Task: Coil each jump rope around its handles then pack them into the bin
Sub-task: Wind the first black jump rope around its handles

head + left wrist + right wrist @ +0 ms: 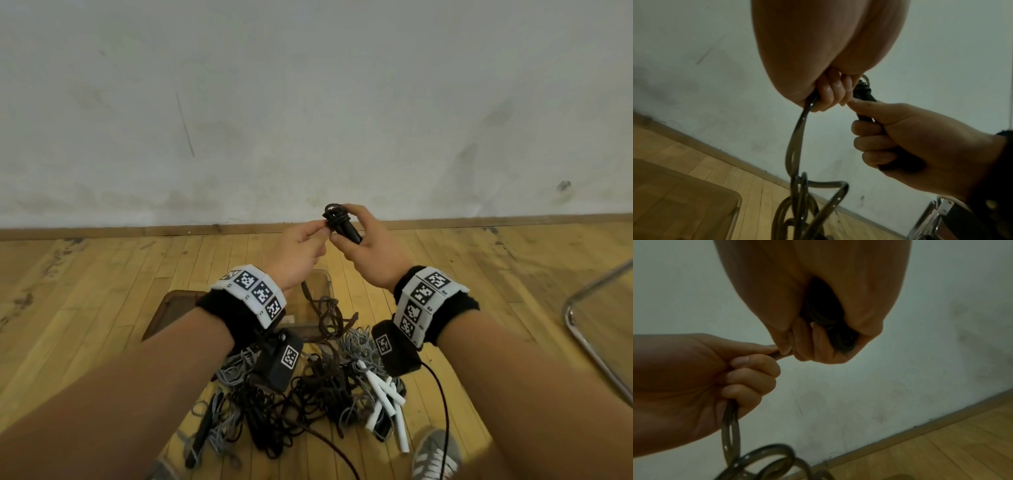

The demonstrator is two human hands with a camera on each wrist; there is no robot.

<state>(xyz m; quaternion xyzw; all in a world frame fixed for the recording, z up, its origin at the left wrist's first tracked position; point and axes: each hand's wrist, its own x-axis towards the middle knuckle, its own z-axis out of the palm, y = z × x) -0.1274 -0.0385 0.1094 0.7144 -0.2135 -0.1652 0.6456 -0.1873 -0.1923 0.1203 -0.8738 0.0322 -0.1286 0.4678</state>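
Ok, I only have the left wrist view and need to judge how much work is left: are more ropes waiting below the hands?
Observer: Yes. The head view shows a tangled pile of black and grey jump ropes on the wooden floor.
Operator: Any handles in it?
Observer: A cluster of white handles lies at its right side.
Operator: And the bin?
Observer: A clear bin stands on the floor just beyond the pile, toward the wall.
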